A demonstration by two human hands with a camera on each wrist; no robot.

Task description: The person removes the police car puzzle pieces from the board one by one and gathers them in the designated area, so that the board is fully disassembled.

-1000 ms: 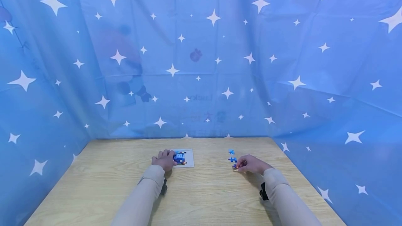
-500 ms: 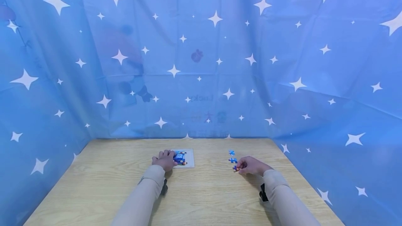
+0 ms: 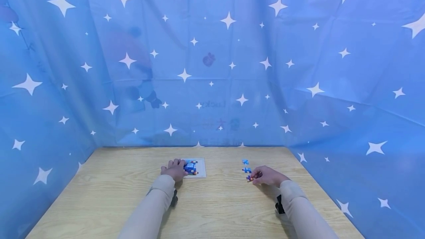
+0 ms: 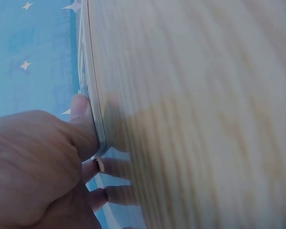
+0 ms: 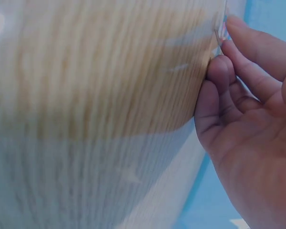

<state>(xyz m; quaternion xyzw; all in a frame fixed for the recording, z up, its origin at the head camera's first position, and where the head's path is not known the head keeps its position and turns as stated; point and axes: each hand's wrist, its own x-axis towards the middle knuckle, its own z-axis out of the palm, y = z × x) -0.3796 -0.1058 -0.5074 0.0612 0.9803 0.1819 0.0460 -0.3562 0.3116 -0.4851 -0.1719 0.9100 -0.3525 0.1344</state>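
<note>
A small flat puzzle board (image 3: 201, 166) with a blue cartoon car picture lies left of the table's middle. My left hand (image 3: 175, 169) holds its left end; in the left wrist view the thumb (image 4: 81, 112) lies along the board's edge (image 4: 96, 95) and the fingers bend beyond its corner. On the right, my right hand (image 3: 268, 176) pinches a small dark, reddish jigsaw piece (image 3: 249, 179) at the tabletop between thumb and forefinger. Two blue jigsaw pieces, a middle one (image 3: 246, 170) and a far one (image 3: 245, 162), lie in line behind it. My fingers partly hide the held piece.
The light wood table (image 3: 212, 205) meets a blue star-printed curtain (image 3: 212, 121) at its back and sides. Bare wood lies between the board and the loose pieces. A black wrist mount (image 3: 280, 205) sits under the right cuff.
The jigsaw piece in my right hand was tilted up a second ago and now sits lower and flatter. My left hand and the board stay in place; the head view shifts slightly.
</note>
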